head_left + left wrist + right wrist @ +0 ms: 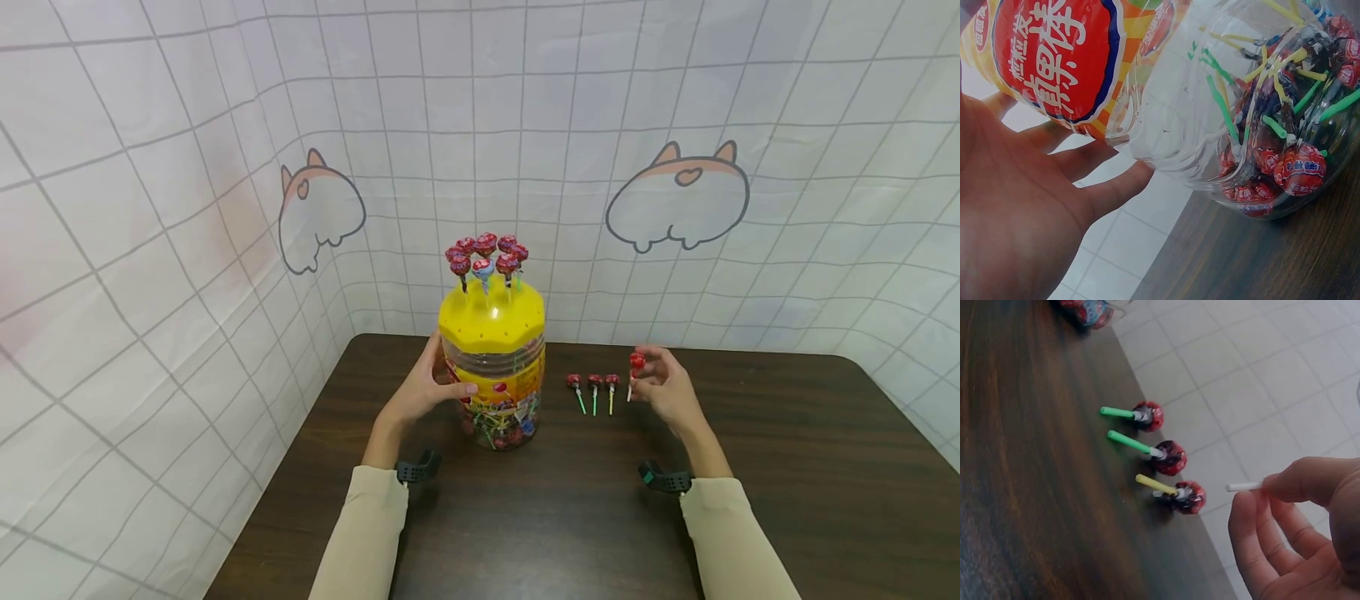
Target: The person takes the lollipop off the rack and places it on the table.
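Note:
A tall clear plastic candy jar (pixel 491 392) with a yellow lid (pixel 491 321) stands upright on the table. Several wrapped lollipops (pixel 486 243) poke up from holes in the lid. My left hand (pixel 420 392) holds the jar's left side, thumb across the front label and fingers round the side. Inside the jar, in the left wrist view, lie more red-wrapped lollipops (pixel 1300 169) with green and yellow sticks. My right hand (pixel 667 390) pinches a red lollipop (pixel 637 361) by its white stick (pixel 1244 486); the right wrist view shows only the stick.
Between jar and right hand, three lollipops lie in a row on the dark wooden table (pixel 540 517): a green-stick one (pixel 574 382), another green one (pixel 595 382) and a yellow one (pixel 612 382). A white grid-patterned curtain (pixel 480 125) hangs behind the table.

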A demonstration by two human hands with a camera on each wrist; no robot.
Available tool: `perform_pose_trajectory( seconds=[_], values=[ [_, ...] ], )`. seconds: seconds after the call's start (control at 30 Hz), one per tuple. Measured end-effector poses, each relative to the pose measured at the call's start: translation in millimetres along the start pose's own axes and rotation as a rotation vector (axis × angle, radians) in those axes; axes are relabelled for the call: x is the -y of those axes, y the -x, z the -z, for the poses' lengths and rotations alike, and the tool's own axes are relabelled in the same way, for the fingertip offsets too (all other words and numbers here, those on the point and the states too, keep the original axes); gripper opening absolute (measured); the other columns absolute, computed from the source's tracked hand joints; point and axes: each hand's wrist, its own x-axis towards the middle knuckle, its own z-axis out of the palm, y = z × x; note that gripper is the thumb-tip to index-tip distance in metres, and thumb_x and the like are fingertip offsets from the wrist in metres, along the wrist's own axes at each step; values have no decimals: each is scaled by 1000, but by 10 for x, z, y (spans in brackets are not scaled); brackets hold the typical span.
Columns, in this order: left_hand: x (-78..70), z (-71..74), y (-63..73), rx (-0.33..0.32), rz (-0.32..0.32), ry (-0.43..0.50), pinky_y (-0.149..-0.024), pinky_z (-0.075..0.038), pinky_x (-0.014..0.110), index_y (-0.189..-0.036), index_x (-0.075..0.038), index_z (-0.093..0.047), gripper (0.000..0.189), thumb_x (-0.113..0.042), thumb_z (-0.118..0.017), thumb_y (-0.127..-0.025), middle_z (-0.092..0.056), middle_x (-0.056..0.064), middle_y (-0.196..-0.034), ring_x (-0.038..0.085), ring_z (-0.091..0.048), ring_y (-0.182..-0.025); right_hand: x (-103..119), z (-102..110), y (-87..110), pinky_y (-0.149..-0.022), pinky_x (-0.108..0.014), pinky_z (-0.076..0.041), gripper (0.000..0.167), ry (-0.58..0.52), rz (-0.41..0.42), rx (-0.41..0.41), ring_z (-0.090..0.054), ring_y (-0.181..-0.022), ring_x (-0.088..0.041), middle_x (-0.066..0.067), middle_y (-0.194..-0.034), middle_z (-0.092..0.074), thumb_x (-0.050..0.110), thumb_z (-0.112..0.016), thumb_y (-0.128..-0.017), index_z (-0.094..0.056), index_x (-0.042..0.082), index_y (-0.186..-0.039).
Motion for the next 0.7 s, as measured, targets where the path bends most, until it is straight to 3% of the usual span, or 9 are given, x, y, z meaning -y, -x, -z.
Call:
perform_pose_trajectory(
  seconds=[0.33, 0.7],
  values=[
    [-12, -3, -2, 10, 3, 19, -108, -50, 55, -161, -41, -15, 100, -14, -79, -89, -49, 8, -150, 30, -55, -133, -106, 10, 25, -75, -26, -61, 60, 66, -80, 53, -66, -84, -11, -28, -116, -57, -11, -60, -93, -38, -1, -148],
    [3, 5, -15, 25, -10, 36, -108, -51, 53, -161, -41, -14, 102, -17, -81, -88, -49, 6, -151, 29, -56, -134, -167, 1, 37, -72, -23, -59, 61, 109, -101, 76, -65, -81, -12, -29, -112, -59, -13, -62, -89, -40, -5, -145]
  ],
)
